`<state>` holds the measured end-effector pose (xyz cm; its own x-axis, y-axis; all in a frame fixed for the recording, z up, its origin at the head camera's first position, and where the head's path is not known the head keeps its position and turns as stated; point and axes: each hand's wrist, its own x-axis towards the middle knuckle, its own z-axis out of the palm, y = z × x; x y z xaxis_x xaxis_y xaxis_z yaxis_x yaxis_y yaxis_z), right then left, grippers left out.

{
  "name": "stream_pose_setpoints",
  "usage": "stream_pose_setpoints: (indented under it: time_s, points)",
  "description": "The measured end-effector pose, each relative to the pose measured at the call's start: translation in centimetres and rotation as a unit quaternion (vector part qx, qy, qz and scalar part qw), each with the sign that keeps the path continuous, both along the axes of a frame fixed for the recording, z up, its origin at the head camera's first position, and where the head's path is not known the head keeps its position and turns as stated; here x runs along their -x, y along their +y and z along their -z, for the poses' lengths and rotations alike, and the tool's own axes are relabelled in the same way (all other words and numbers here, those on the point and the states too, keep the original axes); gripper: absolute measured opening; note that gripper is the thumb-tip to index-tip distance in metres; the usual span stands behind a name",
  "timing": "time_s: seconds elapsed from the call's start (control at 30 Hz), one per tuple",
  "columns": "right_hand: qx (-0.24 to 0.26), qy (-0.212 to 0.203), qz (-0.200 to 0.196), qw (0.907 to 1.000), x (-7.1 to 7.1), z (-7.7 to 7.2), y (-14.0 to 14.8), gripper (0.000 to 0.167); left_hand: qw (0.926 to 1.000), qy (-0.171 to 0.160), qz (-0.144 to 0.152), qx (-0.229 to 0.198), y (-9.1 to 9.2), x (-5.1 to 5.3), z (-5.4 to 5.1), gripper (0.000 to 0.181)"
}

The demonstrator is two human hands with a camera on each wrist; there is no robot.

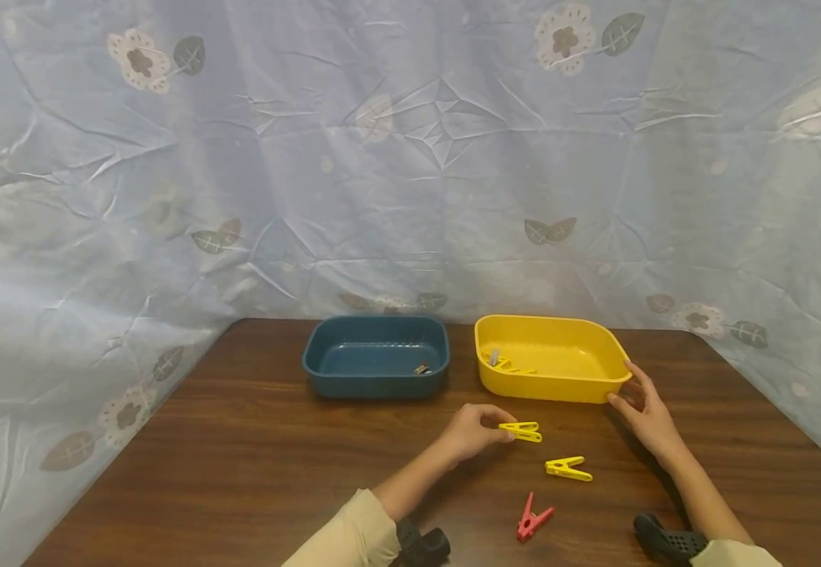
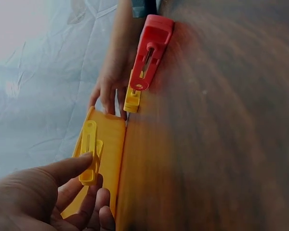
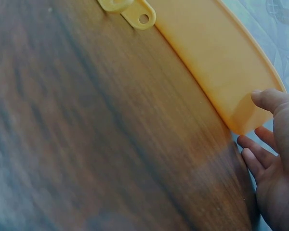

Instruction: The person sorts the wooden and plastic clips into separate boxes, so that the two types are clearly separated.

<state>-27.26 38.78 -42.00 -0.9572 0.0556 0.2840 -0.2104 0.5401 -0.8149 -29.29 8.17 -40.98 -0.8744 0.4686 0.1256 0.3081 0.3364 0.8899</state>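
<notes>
My left hand (image 1: 475, 432) pinches a yellow clothespin (image 1: 526, 431) between thumb and fingers, just in front of the yellow bin (image 1: 545, 386). The left wrist view shows the thumb pressed on this clothespin (image 2: 89, 144). At the bin's right front corner, my right hand (image 1: 649, 421) touches the wall with thumb and extended fingers; the right wrist view shows the thumb against the yellow wall (image 3: 231, 72). A second yellow clothespin (image 1: 569, 468) lies on the table, and a red clothespin (image 1: 534, 517) lies nearer to me. Inside the bin, yellow clothespins (image 1: 519, 371) sit at the left with a small grey piece (image 1: 493, 357).
A dark blue bin (image 1: 375, 387) stands left of the yellow one, holding a small item (image 1: 422, 368) too tiny to identify. Both are near the back of the brown wooden table (image 1: 240, 472). Behind hangs a pale floral cloth (image 1: 410, 197). Black straps are on both wrists.
</notes>
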Motion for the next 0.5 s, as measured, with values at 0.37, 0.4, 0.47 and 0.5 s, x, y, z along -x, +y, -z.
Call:
stream_pose_setpoints:
  time_s: [0.37,0.4,0.47,0.5]
  points:
    - [0.011,0.0,0.003,0.9999,0.1,0.1,0.0,0.07,0.9989,0.04,0.024,-0.002,0.8,0.0,-1.8,0.018]
    - [0.01,0.001,0.003,0.9999,0.1,0.1,0.0,0.07,0.9986,0.046,0.025,-0.001,0.9,0.0,-1.9,0.018]
    - [0.007,0.003,0.006,1.0,0.1,0.1,0.0,0.07,0.9981,0.056,0.027,0.003,1.0,0.1,-2.2,0.018]
    - [0.006,0.004,0.007,1.0,0.1,0.1,0.0,0.07,0.9978,0.06,0.027,0.004,1.0,0.1,-2.3,0.018]
